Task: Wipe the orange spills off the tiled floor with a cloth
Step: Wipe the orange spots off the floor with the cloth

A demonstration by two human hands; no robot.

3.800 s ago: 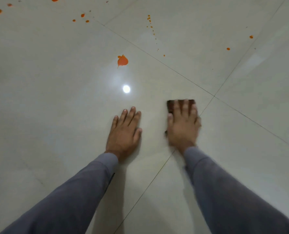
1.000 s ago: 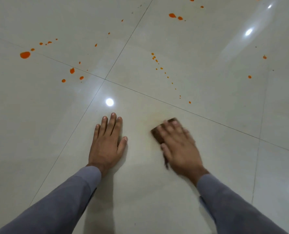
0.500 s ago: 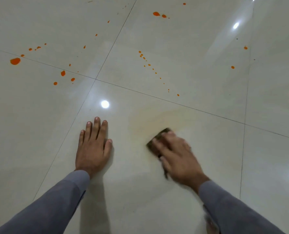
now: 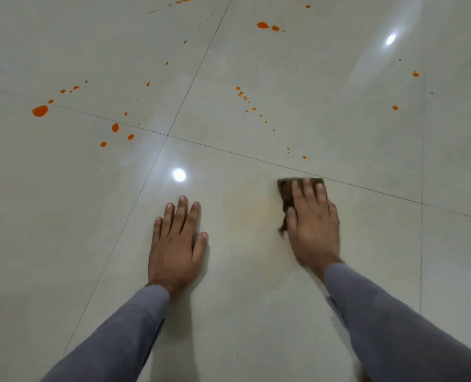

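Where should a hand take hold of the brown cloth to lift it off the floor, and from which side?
Probably its left edge, approached from the left. The cloth lies flat on the floor under the right hand, whose straight fingers cover most of it. On the left the fabric juts out past the thumb in a loose, bunched flap, so a pinch there gets under it most easily.

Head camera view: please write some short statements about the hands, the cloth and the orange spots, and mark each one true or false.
1. The right hand presses a brown cloth on the floor. True.
2. The left hand holds a cloth. False: it lies flat on bare tile.
3. Orange spots lie beyond both hands. True.
4. The cloth covers the largest orange spot. False: that spot lies far left, uncovered.
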